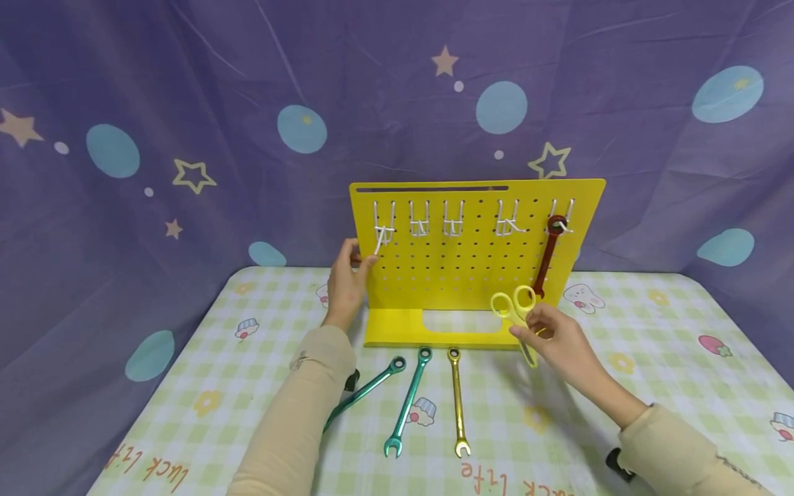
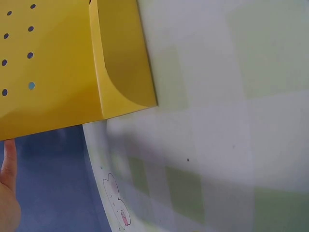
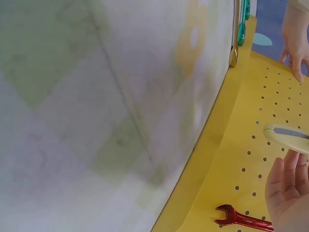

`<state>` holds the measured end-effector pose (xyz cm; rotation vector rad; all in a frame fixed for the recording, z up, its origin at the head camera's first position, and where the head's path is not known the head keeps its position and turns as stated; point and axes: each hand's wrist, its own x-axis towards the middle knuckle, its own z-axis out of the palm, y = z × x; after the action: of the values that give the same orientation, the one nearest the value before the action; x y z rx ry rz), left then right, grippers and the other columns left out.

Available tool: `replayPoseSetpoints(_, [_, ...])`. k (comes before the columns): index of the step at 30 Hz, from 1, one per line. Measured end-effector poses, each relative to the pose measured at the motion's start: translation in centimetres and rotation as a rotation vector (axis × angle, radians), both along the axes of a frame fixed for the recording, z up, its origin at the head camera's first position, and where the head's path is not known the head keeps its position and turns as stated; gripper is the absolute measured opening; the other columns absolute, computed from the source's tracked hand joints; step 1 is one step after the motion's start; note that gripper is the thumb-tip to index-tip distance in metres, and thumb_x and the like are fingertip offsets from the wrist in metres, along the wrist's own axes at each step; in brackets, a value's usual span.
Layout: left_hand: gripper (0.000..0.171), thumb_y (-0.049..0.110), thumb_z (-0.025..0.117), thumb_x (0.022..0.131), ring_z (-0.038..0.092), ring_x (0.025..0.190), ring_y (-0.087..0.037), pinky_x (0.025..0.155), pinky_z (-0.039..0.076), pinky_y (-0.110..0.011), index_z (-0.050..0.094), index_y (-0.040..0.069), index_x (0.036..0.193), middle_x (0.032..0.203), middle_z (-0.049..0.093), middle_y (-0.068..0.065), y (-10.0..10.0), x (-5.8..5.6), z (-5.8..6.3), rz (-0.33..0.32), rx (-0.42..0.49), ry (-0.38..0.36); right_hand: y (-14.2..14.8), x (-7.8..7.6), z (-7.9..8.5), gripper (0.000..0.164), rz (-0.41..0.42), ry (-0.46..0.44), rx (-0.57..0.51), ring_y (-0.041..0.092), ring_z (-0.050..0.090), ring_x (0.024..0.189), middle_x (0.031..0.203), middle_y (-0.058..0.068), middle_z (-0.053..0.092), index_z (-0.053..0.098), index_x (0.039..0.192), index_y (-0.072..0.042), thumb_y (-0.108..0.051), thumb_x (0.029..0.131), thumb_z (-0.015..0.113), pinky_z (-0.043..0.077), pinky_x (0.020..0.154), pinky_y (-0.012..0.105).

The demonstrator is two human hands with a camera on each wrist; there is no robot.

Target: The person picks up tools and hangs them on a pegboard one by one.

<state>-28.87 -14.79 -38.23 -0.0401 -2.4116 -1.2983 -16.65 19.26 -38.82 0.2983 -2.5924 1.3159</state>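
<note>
A yellow pegboard (image 1: 459,275) stands upright on its base, with white wire hooks (image 1: 419,224) along its upper part. My left hand (image 1: 347,282) grips the board's left edge, thumb at the front and fingers partly hidden behind. In the left wrist view a finger (image 2: 8,164) touches that edge. With my right hand (image 1: 555,337) I pinch a pair of yellow scissors (image 1: 513,306) by its middle, handle loops up and blades pointing down, in front of the board's lower right. A red wrench (image 1: 548,258) hangs from the rightmost hook, just behind the scissors.
Before the base lie two green wrenches (image 1: 409,399), the left one partly covered by my left sleeve, and a gold wrench (image 1: 458,403). The table has a checked cloth (image 1: 205,358). A purple curtain (image 1: 397,83) hangs behind the table.
</note>
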Motion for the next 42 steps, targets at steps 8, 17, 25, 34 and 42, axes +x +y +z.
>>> replayPoseSetpoints(8, [0.034, 0.037, 0.064, 0.095, 0.058, 0.094, -0.026, 0.074, 0.047, -0.042, 0.053, 0.021, 0.123, 0.103, 0.060, -0.007, 0.0, 0.1, 0.0, 0.000, 0.007, -0.012, 0.2, -0.6, 1.5, 0.026, -0.013, -0.051, -0.063, 0.012, 0.060, 0.082, 0.088, 0.006, 0.069, 0.056, 0.098, -0.002, -0.024, 0.095, 0.070, 0.048, 0.074, 0.023])
replayPoseSetpoints(17, [0.035, 0.038, 0.063, 0.095, 0.058, 0.095, -0.025, 0.076, 0.047, -0.042, 0.053, 0.021, 0.124, 0.103, 0.060, -0.007, 0.0, 0.1, 0.1, 0.000, 0.005, -0.020, 0.2, -1.6, 2.6, 0.030, -0.058, -0.031, -0.097, 0.006, 0.061, 0.086, 0.091, 0.006, 0.070, 0.056, 0.101, -0.002, -0.029, 0.096, 0.068, 0.048, 0.077, 0.019])
replayPoseSetpoints(25, [0.034, 0.037, 0.063, 0.095, 0.058, 0.094, -0.025, 0.076, 0.046, -0.041, 0.053, 0.021, 0.124, 0.103, 0.061, -0.007, 0.0, 0.1, 0.0, 0.001, 0.002, -0.020, 0.5, -2.3, 3.8, 0.028, -0.056, 0.042, -0.176, 0.001, 0.062, 0.081, 0.085, -0.005, 0.068, 0.055, 0.100, 0.001, -0.023, 0.095, 0.070, 0.049, 0.071, 0.017])
replayPoseSetpoints(34, [0.034, 0.036, 0.063, 0.096, 0.058, 0.094, -0.026, 0.075, 0.047, -0.041, 0.053, 0.020, 0.124, 0.104, 0.061, -0.008, 0.0, 0.0, 0.0, 0.003, 0.003, -0.017, 0.7, -3.3, 4.6, 0.032, -0.085, 0.040, -0.176, 0.005, 0.062, 0.074, 0.081, -0.016, 0.067, 0.056, 0.102, 0.000, -0.029, 0.095, 0.069, 0.048, 0.063, 0.022])
replayPoseSetpoints(42, [0.034, 0.036, 0.064, 0.095, 0.058, 0.093, -0.026, 0.075, 0.046, -0.041, 0.053, 0.021, 0.123, 0.103, 0.060, -0.007, 0.0, 0.1, 0.1, 0.003, 0.002, -0.011, 0.6, -4.0, 5.1, 0.034, -0.104, 0.027, -0.178, 0.003, 0.061, 0.076, 0.085, -0.010, 0.070, 0.056, 0.105, 0.001, -0.029, 0.095, 0.069, 0.048, 0.062, 0.021])
